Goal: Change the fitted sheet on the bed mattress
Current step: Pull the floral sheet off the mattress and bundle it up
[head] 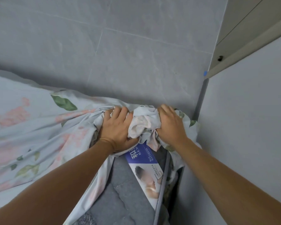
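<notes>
Careful: both your left hand (116,127) and right hand (170,125) clench the bunched pale-blue floral fitted sheet (39,127) at frame centre, so its corner could slip or snag on the grey quilted mattress (120,192).

— What does the person wear on the arms?
— Nothing that shows: both forearms are bare to the frame's edge.
— And the left hand (118,127) and right hand (170,124)?
— Bare too, no gloves.

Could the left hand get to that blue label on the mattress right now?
Probably yes. The label lies bare on the mattress just below the left hand, nothing covering it. But that hand grips the bunched sheet and would have to let go first.
</notes>
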Tool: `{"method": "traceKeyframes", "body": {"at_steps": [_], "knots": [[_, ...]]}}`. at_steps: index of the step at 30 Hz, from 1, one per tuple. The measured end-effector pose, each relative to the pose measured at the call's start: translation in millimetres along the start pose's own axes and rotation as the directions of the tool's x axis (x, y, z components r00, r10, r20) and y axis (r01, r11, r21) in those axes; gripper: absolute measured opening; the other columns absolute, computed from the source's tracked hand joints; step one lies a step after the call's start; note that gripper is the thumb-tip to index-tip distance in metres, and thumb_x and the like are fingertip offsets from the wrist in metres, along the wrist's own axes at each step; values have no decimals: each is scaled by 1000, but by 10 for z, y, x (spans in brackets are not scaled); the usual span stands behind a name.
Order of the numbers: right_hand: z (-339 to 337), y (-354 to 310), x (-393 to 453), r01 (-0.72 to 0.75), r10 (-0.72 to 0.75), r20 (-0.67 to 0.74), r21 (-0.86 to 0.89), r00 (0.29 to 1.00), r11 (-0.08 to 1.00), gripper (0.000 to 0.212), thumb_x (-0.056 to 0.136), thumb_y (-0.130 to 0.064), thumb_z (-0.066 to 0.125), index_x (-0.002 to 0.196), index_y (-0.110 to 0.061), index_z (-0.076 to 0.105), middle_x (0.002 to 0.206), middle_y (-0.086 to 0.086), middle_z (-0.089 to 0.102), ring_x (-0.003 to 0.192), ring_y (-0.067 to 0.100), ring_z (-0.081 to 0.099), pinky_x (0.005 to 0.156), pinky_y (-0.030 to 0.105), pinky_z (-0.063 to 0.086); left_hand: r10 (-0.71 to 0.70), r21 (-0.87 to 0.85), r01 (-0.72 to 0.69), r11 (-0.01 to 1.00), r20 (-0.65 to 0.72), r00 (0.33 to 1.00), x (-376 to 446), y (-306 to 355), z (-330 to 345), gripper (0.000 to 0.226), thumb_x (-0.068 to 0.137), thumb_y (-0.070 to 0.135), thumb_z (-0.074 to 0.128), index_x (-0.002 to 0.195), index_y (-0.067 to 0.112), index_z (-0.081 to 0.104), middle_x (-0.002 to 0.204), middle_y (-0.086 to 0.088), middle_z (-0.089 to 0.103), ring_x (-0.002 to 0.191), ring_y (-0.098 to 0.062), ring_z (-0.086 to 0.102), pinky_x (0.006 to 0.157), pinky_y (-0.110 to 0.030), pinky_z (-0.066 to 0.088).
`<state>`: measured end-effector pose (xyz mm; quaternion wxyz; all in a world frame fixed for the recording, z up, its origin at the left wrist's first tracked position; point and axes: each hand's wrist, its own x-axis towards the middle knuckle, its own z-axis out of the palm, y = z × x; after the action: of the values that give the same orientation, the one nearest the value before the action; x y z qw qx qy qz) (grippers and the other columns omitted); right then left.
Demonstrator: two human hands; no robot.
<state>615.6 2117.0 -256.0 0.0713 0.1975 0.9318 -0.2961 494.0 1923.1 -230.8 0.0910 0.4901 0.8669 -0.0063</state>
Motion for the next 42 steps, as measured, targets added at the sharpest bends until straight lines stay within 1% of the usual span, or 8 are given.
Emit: {"method": "traceKeyframes", "body": {"at_steps": [6, 12, 20, 27, 32, 35, 38, 42], "knots": [[21, -29, 35, -59, 62, -33, 77, 998, 995, 26, 89, -24, 70, 113, -17, 62, 98, 5, 70, 88, 34, 68, 71, 44, 55, -7, -39, 8, 999, 28, 1000, 25, -4, -44, 66, 72, 63, 60, 111, 11, 54, 108, -15, 55, 98, -35, 51, 88, -52, 38], [114, -120, 70, -164, 172, -130, 65, 976, 984, 24, 84, -18, 74, 103, -16, 60, 85, 5, 70, 73, 32, 66, 59, 35, 46, -14, -68, 18, 998, 64, 998, 52, -11, -37, 67, 76, 64, 58, 116, 11, 60, 111, -10, 56, 100, -34, 51, 97, -53, 37], [224, -123, 157, -159, 163, -178, 34, 970, 987, 24, 89, -23, 78, 99, -14, 58, 90, 6, 66, 79, 28, 63, 65, 43, 52, 52, -111, -51, 993, 8, 999, 75, -80, 46, 64, 89, 67, 48, 113, 10, 63, 106, -10, 58, 96, -33, 51, 96, -53, 37], [365, -54, 260, -87, 83, -200, -9, 976, 996, 20, 86, -23, 71, 98, -10, 62, 87, 11, 68, 75, 34, 67, 66, 44, 58, 84, -134, -91, 987, -55, 995, 51, -137, 193, 65, 87, 66, 56, 116, 9, 64, 114, -12, 62, 103, -36, 57, 104, -56, 39], [243, -98, 294, -95, 97, -142, 23, 985, 995, 23, 95, -37, 56, 97, -14, 62, 89, 5, 68, 79, 25, 65, 70, 39, 53, 60, -134, -69, 989, -66, 996, 68, -123, 35, 61, 85, 64, 56, 112, 9, 62, 109, -10, 61, 99, -35, 54, 103, -55, 39], [24, -134, 328, -80, 80, -25, 3, 996, 997, 14, 92, -21, 70, 101, -11, 66, 91, 9, 72, 80, 30, 69, 68, 38, 53, 51, -170, -58, 984, -43, 998, 81, -132, -139, 57, 81, 64, 62, 105, 12, 61, 103, -8, 58, 94, -32, 52, 96, -52, 40], [-297, -204, 555, -83, 97, 119, -111, 988, 990, 18, 91, -10, 63, 108, -8, 65, 92, 16, 73, 82, 39, 71, 71, 42, 55, 51, -166, -52, 985, -12, 999, 213, -187, -282, 55, 81, 59, 68, 106, 11, 60, 100, -8, 58, 90, -32, 53, 84, -47, 39], [-627, -524, 964, -39, 75, 151, -224, 986, 974, 34, 90, -4, 59, 124, -8, 59, 101, 21, 73, 94, 43, 71, 79, 47, 56, -34, -93, 36, 995, 26, 999, 429, -439, -513, 58, 65, 48, 83, 104, 11, 61, 90, -7, 60, 82, -32, 57, 74, -43, 40]]}}
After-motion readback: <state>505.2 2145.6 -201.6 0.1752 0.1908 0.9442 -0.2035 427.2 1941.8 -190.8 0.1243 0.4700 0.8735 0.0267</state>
